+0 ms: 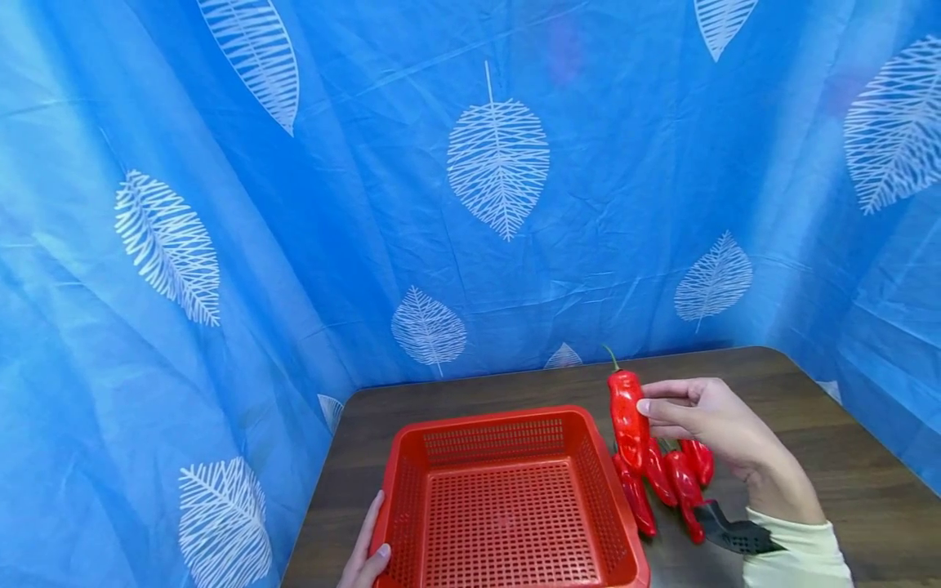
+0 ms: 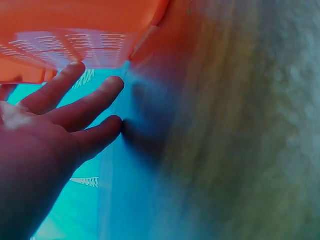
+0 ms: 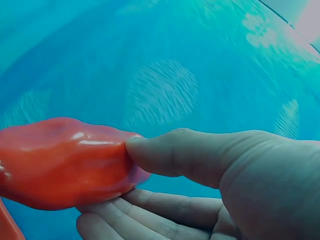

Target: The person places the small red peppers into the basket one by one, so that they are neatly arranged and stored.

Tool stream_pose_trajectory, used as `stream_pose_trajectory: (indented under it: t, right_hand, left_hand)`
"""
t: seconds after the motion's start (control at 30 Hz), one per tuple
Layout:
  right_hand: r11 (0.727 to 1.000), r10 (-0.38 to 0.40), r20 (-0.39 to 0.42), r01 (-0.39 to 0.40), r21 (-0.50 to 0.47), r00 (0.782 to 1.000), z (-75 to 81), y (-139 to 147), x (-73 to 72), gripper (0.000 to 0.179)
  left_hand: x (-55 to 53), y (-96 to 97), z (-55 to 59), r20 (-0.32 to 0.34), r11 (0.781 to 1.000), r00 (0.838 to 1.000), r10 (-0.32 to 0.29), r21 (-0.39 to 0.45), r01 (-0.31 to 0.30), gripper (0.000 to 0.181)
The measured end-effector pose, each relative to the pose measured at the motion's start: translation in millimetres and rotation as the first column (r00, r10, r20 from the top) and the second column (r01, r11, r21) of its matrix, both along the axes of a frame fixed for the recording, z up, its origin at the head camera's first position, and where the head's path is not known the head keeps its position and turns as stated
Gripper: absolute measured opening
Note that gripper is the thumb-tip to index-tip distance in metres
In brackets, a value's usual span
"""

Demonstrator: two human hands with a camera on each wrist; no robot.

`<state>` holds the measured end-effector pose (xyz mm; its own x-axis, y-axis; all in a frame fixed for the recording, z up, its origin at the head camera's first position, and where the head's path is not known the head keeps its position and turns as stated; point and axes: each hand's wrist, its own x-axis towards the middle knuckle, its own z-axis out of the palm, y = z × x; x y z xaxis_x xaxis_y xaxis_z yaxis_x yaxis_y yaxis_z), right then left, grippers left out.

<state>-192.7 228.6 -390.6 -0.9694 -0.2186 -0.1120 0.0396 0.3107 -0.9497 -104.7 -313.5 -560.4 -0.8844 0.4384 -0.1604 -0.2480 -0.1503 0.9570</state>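
My right hand pinches a glossy red chili pepper between thumb and fingers. It stands upright in the head view, its green stem at the top. In the right wrist view, the thumb presses one side of this pepper with fingers beneath. Below that hand, several more red peppers lie in a loose pile on the table. My left hand is at the left side of a red plastic basket. The left wrist view shows its fingers straight and spread beside the basket's slotted wall.
The basket's perforated floor shows no peppers on it. A dark wood-grain table with rounded corners carries everything. Blue curtain with white leaf prints hangs behind and at both sides. A black strap piece sits at the right wrist.
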Motion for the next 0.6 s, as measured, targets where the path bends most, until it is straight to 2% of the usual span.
stream_pose_trajectory:
  t: [0.13, 0.27, 0.4, 0.5, 0.6]
  right_hand:
    - [0.996, 0.040, 0.002, -0.039, -0.081, 0.999, 4.8, -26.5, -4.8, 0.061]
    - [0.992, 0.066, 0.002, -0.066, -0.107, 0.998, 6.1, -51.8, -7.4, 0.057]
    - [0.991, 0.093, 0.001, -0.093, -0.101, 0.996, 7.2, -76.8, -8.2, 0.055]
    - [0.991, 0.096, 0.010, -0.095, -0.096, 0.995, 7.7, -93.4, -8.4, 0.053]
    - [0.988, 0.109, 0.015, -0.107, -0.113, 0.994, 5.6, -109.5, -10.0, 0.049]
  left_hand:
    - [3.4, 3.9, 4.6, 0.051, 0.998, 0.998, 0.048, -0.028, -0.047, 0.092]
    - [2.5, 3.7, 1.2, -0.010, 1.000, 1.000, 0.023, -0.014, -0.023, 0.083]
    - [2.6, 2.9, -2.1, -0.016, 1.000, 1.000, 0.020, -0.008, -0.020, 0.076]
    - [1.1, 1.6, -8.5, -0.007, 0.999, 0.999, 0.038, 0.000, -0.038, 0.078]
    - [-5.6, -7.3, -27.7, -0.015, 0.998, 1.000, 0.017, 0.067, -0.016, 0.079]
